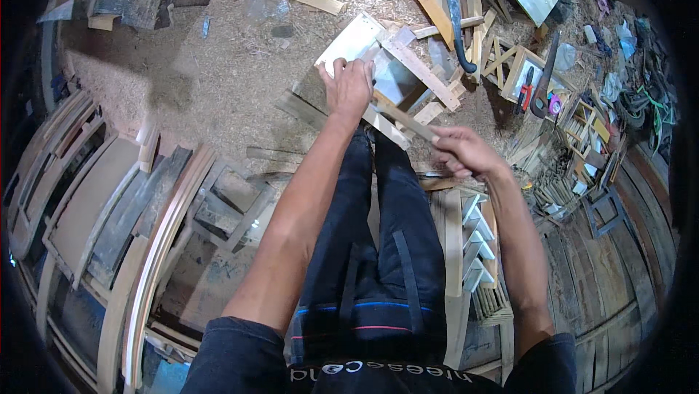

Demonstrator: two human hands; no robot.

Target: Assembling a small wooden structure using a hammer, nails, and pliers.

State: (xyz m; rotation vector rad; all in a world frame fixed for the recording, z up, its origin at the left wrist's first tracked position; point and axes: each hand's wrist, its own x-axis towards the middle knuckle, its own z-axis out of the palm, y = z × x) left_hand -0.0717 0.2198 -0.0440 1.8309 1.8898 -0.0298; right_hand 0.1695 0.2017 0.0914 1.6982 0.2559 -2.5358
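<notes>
In front of my legs is a wooden box frame (422, 74) with a white panel (353, 41) along its left side. My left hand (349, 88) bends its fingers over the near edge of that panel and grips it. My right hand (466, 152) is closed around the end of a wooden-handled tool (408, 121), which slants up toward the left hand. The tool's far end lies by the left hand and is too blurred to make out. Whether a small piece sits between my left fingers is hidden.
A curved dark blade (455, 23) lies beyond the box. To the right are red-handled pliers (523, 92), a handsaw (546, 74) and a purple tape roll (555, 105). Wooden frames (95, 197) stand at left; slatted pieces (477, 241) lie beside my right leg. Sawdust and offcuts cover the ground.
</notes>
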